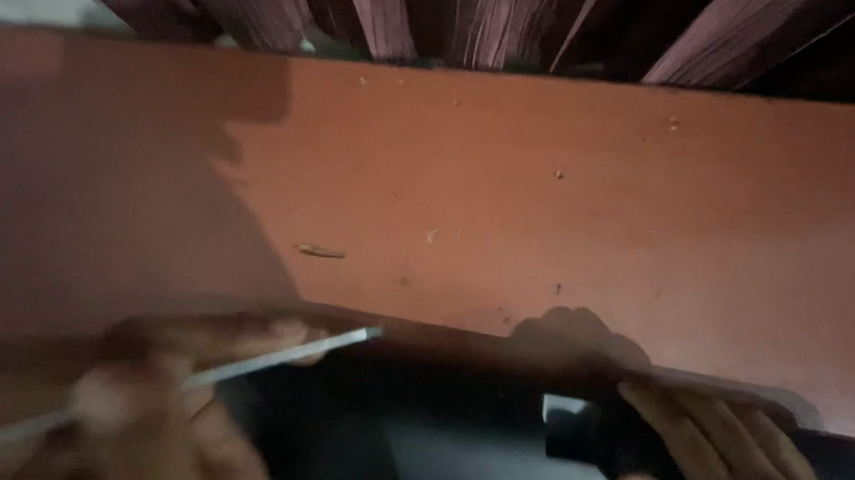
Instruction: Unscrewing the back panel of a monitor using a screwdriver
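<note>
Holding a thin grey rod (pixel 269 357), left hand (pixel 150 406) fingers pinch; right hand (pixel 733 457) grips a black case (pixel 453 442).

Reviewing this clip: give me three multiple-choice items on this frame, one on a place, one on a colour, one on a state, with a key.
1. Where does the thin pale rod lie?
A. in the left hand
B. on the far boards
C. under the right hand

2. What colour is the flat surface?
A. green
B. reddish-brown
C. white

3. What is the right hand doing?
A. hanging free
B. pointing upward
C. gripping the dark object's edge

Key: A, the left hand holds the rod; B, the surface is reddish-brown; C, the right hand has fingers curled over the dark object.
</note>
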